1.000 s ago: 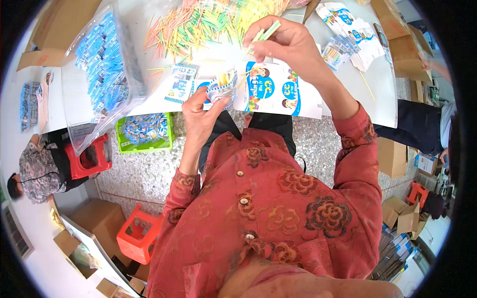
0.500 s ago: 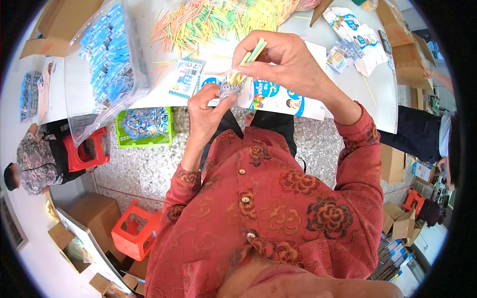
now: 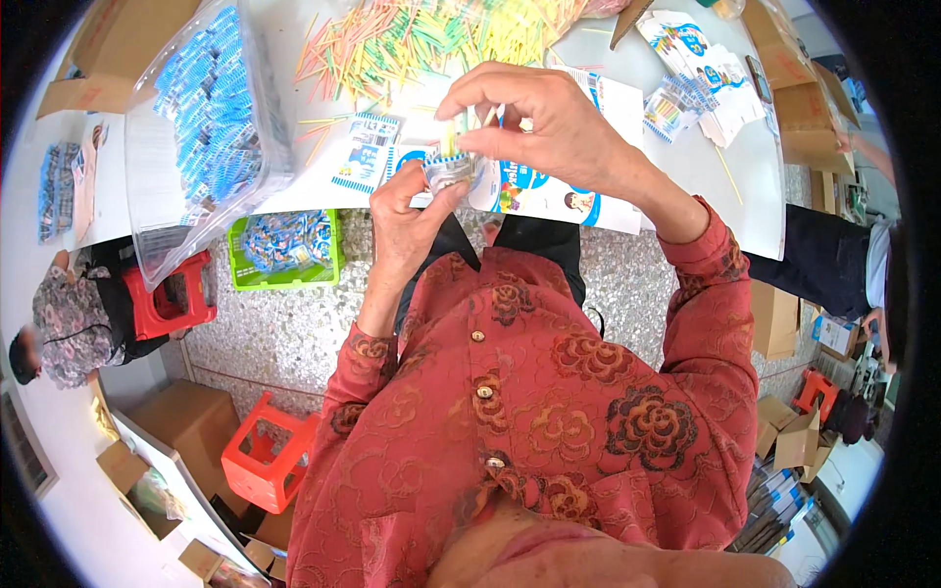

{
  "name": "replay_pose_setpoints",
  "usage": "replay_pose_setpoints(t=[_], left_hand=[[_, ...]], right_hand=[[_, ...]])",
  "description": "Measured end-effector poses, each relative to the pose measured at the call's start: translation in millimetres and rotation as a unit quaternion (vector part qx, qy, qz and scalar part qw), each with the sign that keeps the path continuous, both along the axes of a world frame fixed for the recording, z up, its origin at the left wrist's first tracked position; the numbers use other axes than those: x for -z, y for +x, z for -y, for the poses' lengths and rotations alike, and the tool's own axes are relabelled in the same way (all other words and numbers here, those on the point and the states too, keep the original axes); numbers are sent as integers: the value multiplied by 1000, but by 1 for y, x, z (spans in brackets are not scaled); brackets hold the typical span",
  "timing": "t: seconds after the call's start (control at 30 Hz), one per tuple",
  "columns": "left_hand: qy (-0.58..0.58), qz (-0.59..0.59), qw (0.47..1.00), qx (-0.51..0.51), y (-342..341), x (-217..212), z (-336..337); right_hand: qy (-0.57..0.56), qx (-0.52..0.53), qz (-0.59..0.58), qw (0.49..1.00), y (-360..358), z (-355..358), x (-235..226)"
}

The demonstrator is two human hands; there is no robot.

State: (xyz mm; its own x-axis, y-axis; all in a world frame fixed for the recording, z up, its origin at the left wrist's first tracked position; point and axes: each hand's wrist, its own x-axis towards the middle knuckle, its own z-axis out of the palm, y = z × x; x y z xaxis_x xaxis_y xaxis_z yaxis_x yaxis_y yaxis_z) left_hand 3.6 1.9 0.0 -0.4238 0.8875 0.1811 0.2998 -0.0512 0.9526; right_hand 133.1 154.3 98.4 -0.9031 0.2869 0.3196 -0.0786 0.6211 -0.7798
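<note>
My left hand (image 3: 404,218) pinches a small clear packet (image 3: 447,173) with blue-and-white striped edges, held just over the near edge of the table. My right hand (image 3: 564,122) is curled above the packet's mouth, its thumb and fingers around thin yellow and green sticks (image 3: 453,139). Their lower ends reach into the packet. My fingers partly cover how far in the sticks sit. Flat on the table beside my left hand lies another striped packet (image 3: 366,157). Printed white card (image 3: 534,186) lies beneath my hands. Farther off spreads a big pile of pink, green and yellow sticks (image 3: 412,49).
A clear plastic tub (image 3: 274,127) of blue packets stands at the left. On the floor are a green basket (image 3: 286,286) of packets and red stools (image 3: 257,461). Folded white cartons (image 3: 720,93) and cardboard boxes (image 3: 784,59) are at the right. Other people stay at both sides.
My right hand has come down and a little left, lowering the sticks from above toward the packet's mouth. My left hand keeps the packet almost in place.
</note>
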Motion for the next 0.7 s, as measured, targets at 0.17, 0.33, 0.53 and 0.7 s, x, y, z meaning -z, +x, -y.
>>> replay_pose_setpoints(t=[0.17,0.33,0.53,0.7], left_hand=[[43,155,987,8,7,-4,0],[53,224,973,18,6,-5,-1],[32,100,994,41,3,-10,-18],[38,144,989,-16,-2,-16,-20]], right_hand=[[-79,70,7,994,6,-6,1],[-189,78,-29,978,13,-7,38],[-146,79,7,986,13,-6,46],[-131,90,25,987,12,-12,49]])
